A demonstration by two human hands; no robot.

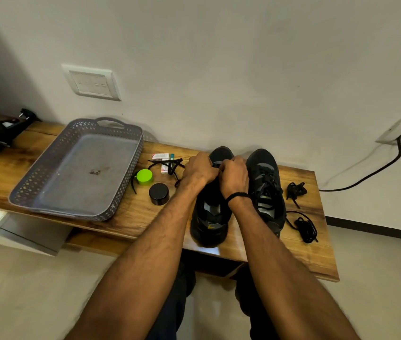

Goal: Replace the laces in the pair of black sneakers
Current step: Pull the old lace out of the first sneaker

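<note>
Threading is judged to be the step in hand. Both hands are closed over the toe-end eyelets of the unlaced sneaker (pixel 210 222), which stands on the table (pixel 317 256) with its toe toward the wall. The left hand (pixel 199 169) is curled, and the loose lace (pixel 170 165) trailing away past the small boxes (pixel 160 156) appears to be pinched in it. The right hand (pixel 233 175) is curled against it, but what its fingers hold is hidden and cannot be told.

For a clean job, the lace should be passed flat through the lowest pair of eyelets and its ends evened before any crossing is made. Slack should be drawn in slowly, since the trailing end lies near the green lid (pixel 144 176) and the black jar (pixel 159 193) and could be snagged there.

Room is tight. The laced sneaker (pixel 265 187) stands just beside on the right, and the wall is close behind the toes. The worked sneaker's heel lies near the table's front edge, so hard pulls toward the body are best avoided. Two bundled laces (pixel 296 190) lie near the table's right end. The grey tray (pixel 22 192) is well apart on the left.
</note>
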